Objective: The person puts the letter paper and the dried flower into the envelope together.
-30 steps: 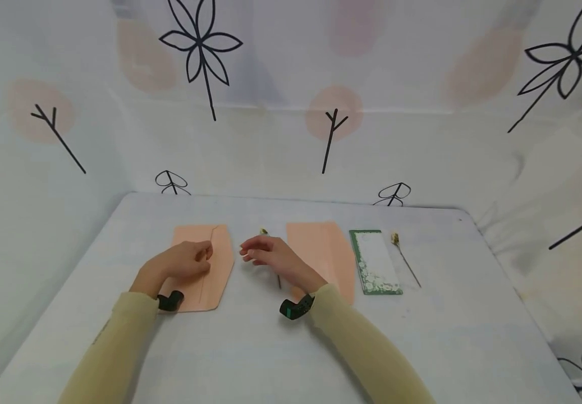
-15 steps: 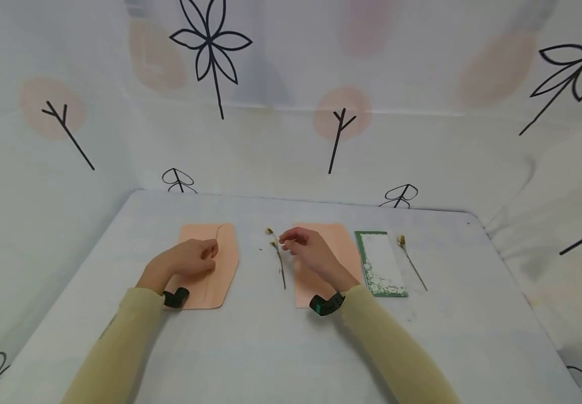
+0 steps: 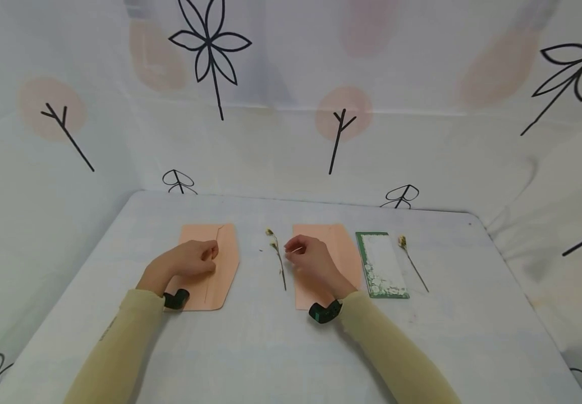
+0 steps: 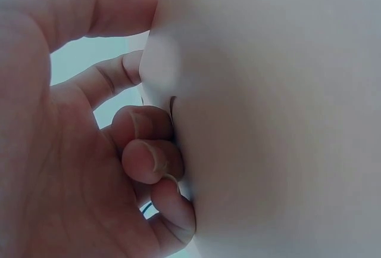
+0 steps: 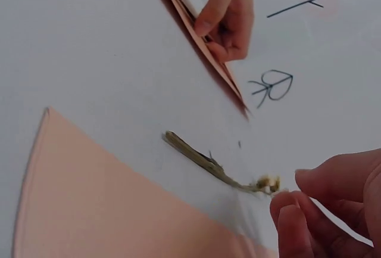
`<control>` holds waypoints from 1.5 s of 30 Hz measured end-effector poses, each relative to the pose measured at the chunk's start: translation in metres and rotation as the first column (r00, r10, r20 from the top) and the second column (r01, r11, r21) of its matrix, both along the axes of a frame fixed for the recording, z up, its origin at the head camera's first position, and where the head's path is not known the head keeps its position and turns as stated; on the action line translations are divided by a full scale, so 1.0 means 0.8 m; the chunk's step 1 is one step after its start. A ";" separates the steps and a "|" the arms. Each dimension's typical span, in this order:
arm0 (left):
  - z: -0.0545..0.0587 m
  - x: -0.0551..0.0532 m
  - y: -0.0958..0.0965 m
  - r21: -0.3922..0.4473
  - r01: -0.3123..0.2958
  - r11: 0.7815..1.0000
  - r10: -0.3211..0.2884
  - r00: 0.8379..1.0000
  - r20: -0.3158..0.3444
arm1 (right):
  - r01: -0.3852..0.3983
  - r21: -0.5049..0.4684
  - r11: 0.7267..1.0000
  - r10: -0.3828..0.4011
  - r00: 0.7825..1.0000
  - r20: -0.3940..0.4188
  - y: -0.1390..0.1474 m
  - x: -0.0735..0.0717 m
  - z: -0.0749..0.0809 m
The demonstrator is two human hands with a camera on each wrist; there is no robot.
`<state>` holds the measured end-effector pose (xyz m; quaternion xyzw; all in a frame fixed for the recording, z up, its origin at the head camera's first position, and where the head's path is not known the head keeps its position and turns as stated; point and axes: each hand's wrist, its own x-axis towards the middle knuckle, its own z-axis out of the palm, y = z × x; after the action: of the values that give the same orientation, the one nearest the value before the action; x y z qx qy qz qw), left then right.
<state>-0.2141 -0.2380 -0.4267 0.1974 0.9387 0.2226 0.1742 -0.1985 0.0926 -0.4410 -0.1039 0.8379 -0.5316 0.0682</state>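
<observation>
The left peach envelope (image 3: 227, 264) lies under my left hand (image 3: 187, 261), whose thumb and index finger pinch its edge while the other fingers curl. In the left wrist view the envelope's pale surface (image 4: 286, 121) fills the right side, hiding those two fingertips. My right hand (image 3: 316, 261) hovers over the left part of another peach envelope (image 3: 343, 252), fingers loosely bent and holding nothing. Just left of its fingertips a dried flower sprig (image 3: 278, 258) lies on the table. The right wrist view has the sprig's stem (image 5: 205, 161) beyond the thumb and fingers.
Right of the second envelope lies a white card with a green floral border (image 3: 381, 264). Beside it is a second dried flower (image 3: 414, 266) on a thin stem. A pale patterned cloth (image 3: 270, 151) hangs behind the white table (image 3: 250, 353).
My right hand has moved right, off the sprig, and over the second envelope; the sprig now shows whole. The left hand stays at its envelope. The head view has shifted slightly.
</observation>
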 end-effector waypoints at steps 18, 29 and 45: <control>-0.001 -0.003 -0.001 -0.024 -0.003 1.000 0.003 1.000 0.003 | 0.071 0.329 0.942 -0.041 0.994 -0.099 -0.043 0.001 -0.007; -0.002 0.000 -0.001 -0.011 0.000 1.000 0.000 1.000 -0.001 | 0.066 0.383 0.921 -0.055 0.998 -0.041 -0.050 -0.003 0.000; -0.002 0.002 0.001 -0.016 -0.003 1.000 0.003 1.000 -0.004 | 0.025 0.466 0.885 0.026 0.994 -0.104 -0.054 0.001 -0.006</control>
<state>-0.2124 -0.2375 -0.4287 0.1951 0.9411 0.2149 0.1735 -0.1973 0.0497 -0.4456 -0.1131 0.9434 -0.3085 0.0464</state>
